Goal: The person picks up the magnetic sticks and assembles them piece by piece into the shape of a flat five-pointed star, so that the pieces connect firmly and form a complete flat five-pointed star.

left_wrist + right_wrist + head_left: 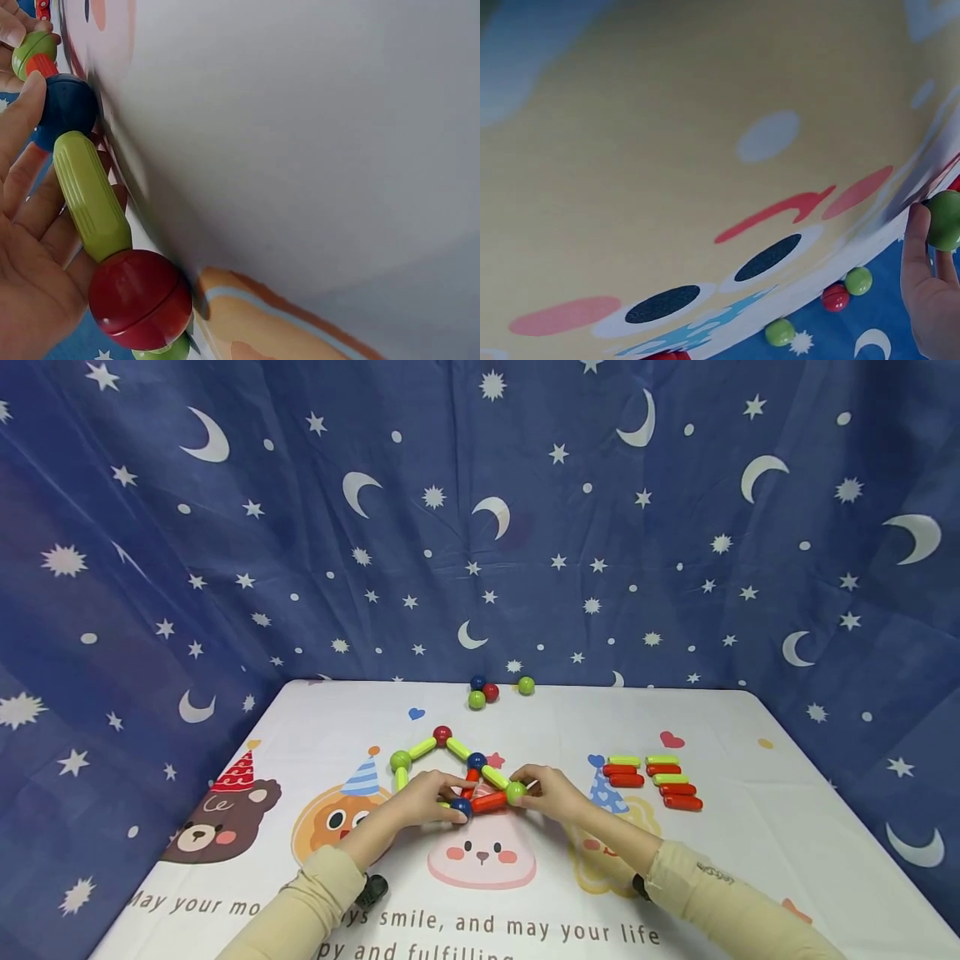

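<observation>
A figure of toy balls and rods lies on the table. My left hand (426, 800) pinches its front blue ball (461, 811). From that ball one red rod (490, 802) runs to a green ball (516, 792) and another red rod (469, 783) to a farther blue ball (477, 762). My right hand (553, 793) holds the green ball between thumb and fingers. A lime rod (495, 777) joins the green ball's side to the far blue ball. In the left wrist view, a lime rod (91, 196) links the front blue ball to a red ball (141, 300), which my left hand hides in the head view.
Loose balls, among them a red ball (491, 692) and a green ball (527, 685), sit at the table's back edge. Several spare rods, such as a red rod (682, 803), lie in two groups at the right. A starry blue curtain (525, 527) hangs behind the printed tablecloth (750, 827).
</observation>
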`<state>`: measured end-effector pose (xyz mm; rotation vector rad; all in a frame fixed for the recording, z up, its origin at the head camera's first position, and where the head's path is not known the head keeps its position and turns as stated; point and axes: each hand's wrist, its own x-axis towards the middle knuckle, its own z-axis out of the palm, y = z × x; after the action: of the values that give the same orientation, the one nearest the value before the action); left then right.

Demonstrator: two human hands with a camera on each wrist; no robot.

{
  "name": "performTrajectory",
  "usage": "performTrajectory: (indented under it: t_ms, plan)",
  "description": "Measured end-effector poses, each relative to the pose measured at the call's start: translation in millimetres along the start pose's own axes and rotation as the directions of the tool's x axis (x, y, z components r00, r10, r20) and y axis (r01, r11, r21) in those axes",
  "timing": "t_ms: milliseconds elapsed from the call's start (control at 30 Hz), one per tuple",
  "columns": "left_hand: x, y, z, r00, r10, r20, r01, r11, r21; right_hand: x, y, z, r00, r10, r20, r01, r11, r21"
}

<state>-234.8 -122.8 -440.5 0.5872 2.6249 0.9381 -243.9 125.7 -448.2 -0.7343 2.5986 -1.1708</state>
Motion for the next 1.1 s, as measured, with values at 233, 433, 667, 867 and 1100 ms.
performTrajectory:
  t_ms: [233, 433, 667, 867, 1100]
  plan:
    - [-1.8, 0.8, 2.7, 1.0, -0.003, -0.001, 0.003, 1.0, -0.021, -1, 0, 2, 1.0, 0.008, 0.014, -0.008, 0.999, -0.038]
    - [-8.1, 3.7, 6.9, 1.0, 0.009, -0.024, -0.008, 0.999, 0.039, 0, -3, 2, 0.999, -0.047, 0.025, 0.05, 0.988, -0.147]
    - [-9.3, 17.5, 13.2, 0.993, -0.018, -0.121, 0.034, 0.991, 0.128, 2, -5, 3, 0.999, -0.052, 0.012, 0.053, 0.983, -0.177]
    - [-7.5, 23.8, 15.4, 0.979, -0.085, -0.183, 0.114, 0.981, 0.155, 0, -7, 5, 0.999, -0.05, -0.009, 0.048, 0.984, -0.171]
    - [-12.2, 28.5, 15.8, 0.991, -0.1, -0.087, 0.113, 0.98, 0.164, -13, -18, 10, 1.0, -0.007, -0.003, 0.006, 0.979, -0.205]
